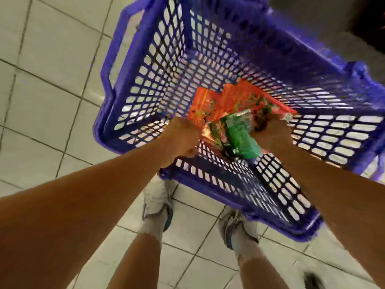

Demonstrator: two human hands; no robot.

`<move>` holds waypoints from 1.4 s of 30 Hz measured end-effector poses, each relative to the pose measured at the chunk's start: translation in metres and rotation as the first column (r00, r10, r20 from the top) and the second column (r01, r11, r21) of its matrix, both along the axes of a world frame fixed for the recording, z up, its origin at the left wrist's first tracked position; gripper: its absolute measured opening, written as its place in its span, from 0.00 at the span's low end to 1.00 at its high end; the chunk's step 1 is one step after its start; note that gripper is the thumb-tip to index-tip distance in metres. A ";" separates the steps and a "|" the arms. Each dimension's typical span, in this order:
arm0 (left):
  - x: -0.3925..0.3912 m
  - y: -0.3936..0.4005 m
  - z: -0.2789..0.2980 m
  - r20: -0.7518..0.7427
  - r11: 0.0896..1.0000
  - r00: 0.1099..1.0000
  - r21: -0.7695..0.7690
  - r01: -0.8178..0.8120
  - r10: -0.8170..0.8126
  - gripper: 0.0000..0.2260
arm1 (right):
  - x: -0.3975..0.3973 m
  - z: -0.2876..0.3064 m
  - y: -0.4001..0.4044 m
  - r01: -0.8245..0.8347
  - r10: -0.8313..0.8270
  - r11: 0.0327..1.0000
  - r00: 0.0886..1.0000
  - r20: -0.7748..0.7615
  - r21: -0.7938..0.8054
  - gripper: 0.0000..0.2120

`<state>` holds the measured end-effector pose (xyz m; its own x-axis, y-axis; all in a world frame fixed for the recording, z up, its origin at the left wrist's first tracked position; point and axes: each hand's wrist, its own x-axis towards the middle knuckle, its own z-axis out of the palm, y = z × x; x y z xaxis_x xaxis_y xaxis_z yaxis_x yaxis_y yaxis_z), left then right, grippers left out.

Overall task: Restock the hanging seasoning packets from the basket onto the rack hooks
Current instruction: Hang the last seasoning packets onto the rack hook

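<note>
Floor: pale square ceramic tiles (52, 65) with dark grout lines, under and around the basket.
Basket: purple plastic lattice shopping basket (145, 84), standing on the floor directly ahead of the person's white trainers (157, 202).
Left hand: left hand (183, 138) reaches over the near rim; its grip is curled onto the left edge of the packet bundle. Individual finger positions are blurred.
Task item: bundle of glossy orange-red and green foil seasoning packets (233, 113), inside the basket near its floor, held between both hands.
Orientation: the long axis of the bundle appears to run from the near rim toward the far right wall, orange ends pointing away and the green packet nearest the person. Which end carries the hang holes cannot be told.
Right hand: right hand (273, 132) is closed over the right side of the same bundle.
Step in hand: gathering packets for lift-out; no rack is in view.
Next move: probably raise the bundle clear of the basket walls, locate the hang-hole ends, turn them upward and present them to a hook.
</note>
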<state>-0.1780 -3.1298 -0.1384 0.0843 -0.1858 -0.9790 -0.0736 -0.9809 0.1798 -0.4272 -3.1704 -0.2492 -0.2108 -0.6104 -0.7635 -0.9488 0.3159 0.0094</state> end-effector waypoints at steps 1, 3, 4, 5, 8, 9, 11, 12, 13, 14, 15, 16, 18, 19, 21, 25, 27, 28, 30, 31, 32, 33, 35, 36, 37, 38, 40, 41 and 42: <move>-0.003 0.000 -0.004 -0.015 0.993 0.994 0.046 -0.110 0.111 0.05 | 0.003 0.004 0.003 0.002 -0.002 1.000 1.000 0.011 -0.017 0.29; -0.003 -0.004 -0.007 -0.052 0.975 0.980 0.122 -0.185 0.193 0.07 | 0.011 0.025 0.016 0.043 -0.023 0.995 0.975 0.223 -0.087 0.16; -0.004 -0.004 -0.008 -0.111 0.963 0.966 0.164 -0.215 0.234 0.15 | 0.016 0.041 0.024 0.008 0.048 0.988 0.934 0.353 -0.153 0.12; -0.003 -0.005 -0.007 -0.143 0.939 0.943 0.217 -0.268 0.302 0.22 | 0.022 0.060 0.034 -0.063 0.173 0.966 0.880 0.442 -0.251 0.12; -0.003 -0.005 -0.008 -0.139 0.865 0.867 0.248 -0.436 0.478 0.21 | 0.036 0.104 0.063 -0.244 0.492 0.853 0.667 0.559 -0.461 0.16; -0.003 -0.004 -0.011 -0.094 0.854 0.860 0.212 -0.475 0.502 0.14 | 0.037 0.109 0.069 -0.296 0.529 0.843 0.606 0.594 -0.449 0.17; 0.000 -0.001 -0.017 0.024 0.864 0.870 0.115 -0.491 0.492 0.05 | 0.030 0.107 0.068 -0.395 0.488 0.869 0.594 0.639 -0.297 0.23; 0.004 0.000 -0.019 0.053 0.863 0.867 0.082 -0.499 0.496 0.08 | 0.024 0.100 0.062 -0.412 0.433 0.891 0.649 0.625 -0.190 0.27; 0.008 0.000 -0.021 0.065 0.861 0.862 0.058 -0.506 0.502 0.09 | 0.017 0.090 0.055 -0.405 0.387 0.909 0.723 0.572 -0.102 0.30; 0.012 0.000 -0.023 0.069 0.864 0.865 0.043 -0.501 0.498 0.09 | 0.009 0.077 0.047 -0.387 0.365 0.920 0.798 0.479 -0.057 0.32; 0.016 0.000 -0.025 0.064 0.860 0.860 0.039 -0.508 0.506 0.08 | 0.003 0.063 0.037 -0.378 0.369 0.924 0.857 0.359 -0.046 0.36; 0.020 0.000 -0.028 0.058 0.853 0.853 0.026 -0.521 0.519 0.09 | -0.001 0.048 0.028 -0.402 0.402 0.914 0.886 0.234 -0.048 0.41; 0.025 -0.001 -0.035 0.027 0.851 0.851 0.004 -0.525 0.525 0.11 | -0.004 0.017 0.016 -0.508 0.509 0.861 0.860 0.044 -0.030 0.53; 0.025 0.000 -0.037 0.011 0.856 0.856 0.003 -0.517 0.517 0.12 | -0.003 0.002 0.012 -0.555 0.555 0.832 0.832 -0.015 -0.012 0.56; 0.026 0.002 -0.041 -0.020 0.857 0.857 -0.010 -0.514 0.514 0.14 | 0.003 -0.025 0.010 -0.607 0.606 0.795 0.792 -0.080 0.008 0.53; 0.022 0.000 -0.038 -0.018 0.834 0.835 -0.037 -0.550 0.550 0.13 | 0.010 -0.029 0.011 -0.547 0.543 0.836 0.837 -0.072 -0.052 0.48; 0.021 -0.004 -0.025 0.000 0.831 0.832 -0.057 -0.553 0.554 0.12 | 0.005 -0.012 0.000 -0.455 0.462 0.880 0.887 0.021 -0.140 0.39; 0.021 -0.006 -0.018 -0.004 0.831 0.833 -0.070 -0.552 0.553 0.12 | 0.002 0.000 -0.007 -0.393 0.414 0.895 0.908 0.067 -0.211 0.33; 0.020 -0.010 0.000 -0.035 0.823 0.829 -0.098 -0.559 0.559 0.11 | -0.001 0.034 -0.020 -0.197 0.260 0.934 0.947 0.189 -0.297 0.22; 0.019 -0.013 0.011 -0.055 0.817 0.824 -0.110 -0.567 0.564 0.11 | -0.002 0.055 -0.026 -0.034 0.118 0.961 0.948 0.297 -0.274 0.18; 0.017 -0.015 0.022 -0.073 0.811 0.819 -0.119 -0.573 0.568 0.10 | 0.000 0.078 -0.030 0.156 -0.057 0.969 0.898 0.436 -0.194 0.16; 0.015 -0.016 0.035 -0.088 0.808 0.819 -0.129 -0.574 0.568 0.10 | 0.003 0.102 -0.034 0.322 -0.225 0.944 0.791 0.569 -0.075 0.16; 0.011 -0.017 0.063 -0.121 0.810 0.826 -0.163 -0.563 0.550 0.09 | 0.009 0.149 -0.035 0.523 -0.445 0.843 0.537 0.716 0.131 0.18; 0.009 -0.017 0.079 -0.142 0.808 0.828 -0.184 -0.560 0.542 0.08 | 0.011 0.169 -0.035 0.582 -0.518 0.786 0.434 0.737 0.210 0.22; 0.007 -0.017 0.095 -0.159 0.803 0.828 -0.203 -0.560 0.537 0.08 | 0.012 0.190 -0.035 0.628 -0.584 0.726 0.345 0.735 0.282 0.24; 0.006 -0.018 0.113 -0.172 0.797 0.828 -0.224 -0.561 0.534 0.08 | 0.012 0.211 -0.036 0.653 -0.636 0.670 0.261 0.726 0.352 0.26; 0.003 -0.018 0.151 -0.196 0.786 0.829 -0.263 -0.559 0.524 0.09 | 0.012 0.256 -0.037 0.651 -0.708 0.585 0.120 0.696 0.483 0.24; 0.003 -0.020 0.172 -0.215 0.778 0.827 -0.282 -0.561 0.519 0.09 | 0.013 0.281 -0.041 0.637 -0.723 0.568 0.085 0.685 0.521 0.21; 0.001 -0.021 0.194 -0.236 0.769 0.824 -0.297 -0.566 0.515 0.10 | 0.015 0.306 -0.044 0.618 -0.722 0.574 0.072 0.689 0.537 0.18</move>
<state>-0.1766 -3.1510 0.0560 0.1465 -0.4697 -0.8706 0.4992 -0.7247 0.4750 -0.4123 -3.2145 0.0571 0.2049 -0.4939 -0.8450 0.1201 0.8695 -0.4791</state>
